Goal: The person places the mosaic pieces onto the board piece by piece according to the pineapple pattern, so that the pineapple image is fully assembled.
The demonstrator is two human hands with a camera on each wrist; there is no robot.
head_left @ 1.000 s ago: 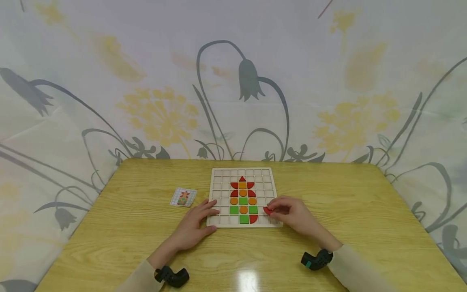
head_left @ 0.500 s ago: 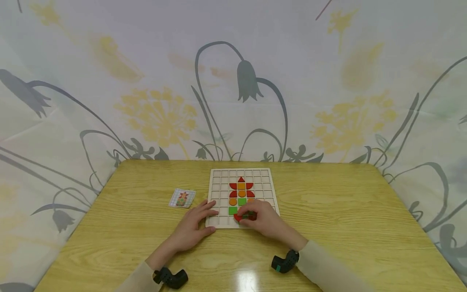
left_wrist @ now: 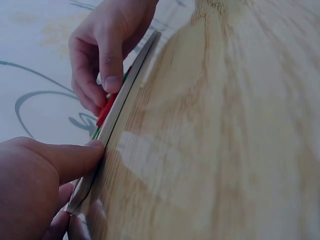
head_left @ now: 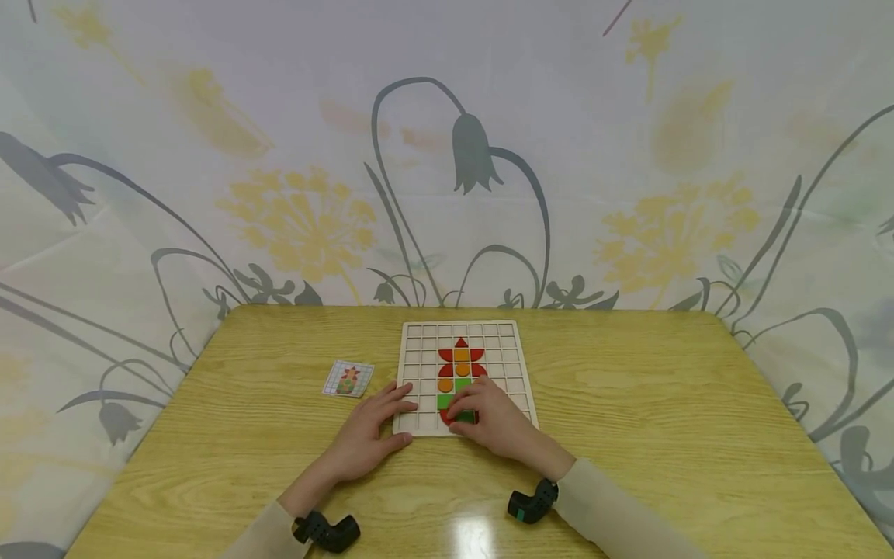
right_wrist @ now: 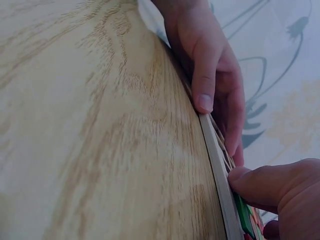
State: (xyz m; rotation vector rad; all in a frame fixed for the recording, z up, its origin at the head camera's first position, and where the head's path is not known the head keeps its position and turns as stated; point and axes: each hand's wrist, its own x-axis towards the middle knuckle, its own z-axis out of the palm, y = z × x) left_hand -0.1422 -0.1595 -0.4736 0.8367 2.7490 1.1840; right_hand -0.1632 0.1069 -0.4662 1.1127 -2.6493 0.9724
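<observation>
A pale wooden grid board (head_left: pixel 417 355) bears a figure of red, orange and green pieces in its middle columns. My right hand (head_left: pixel 494 419) pinches a red quarter-circle piece (head_left: pixel 445 418) at the front row, left of a green square partly hidden by the fingers. From the left wrist, that red piece (left_wrist: pixel 104 112) shows between thumb and fingers, close over the board. Across the board's front left corner lies my left hand (head_left: pixel 369 436), its fingers extended over the left edge and its thumb (left_wrist: pixel 82 157) against the front edge.
A small picture card (head_left: pixel 348 379) with a similar coloured figure lies left of the board. The yellow wood-grain table (head_left: pixel 628 373) reaches back to a flower-print cloth (head_left: pixel 594 233). Each wrist wears a black camera.
My right hand has carried the red quarter-circle piece from the board's right side leftward to the front row, then shifted slightly further left. My left hand has stayed in place.
</observation>
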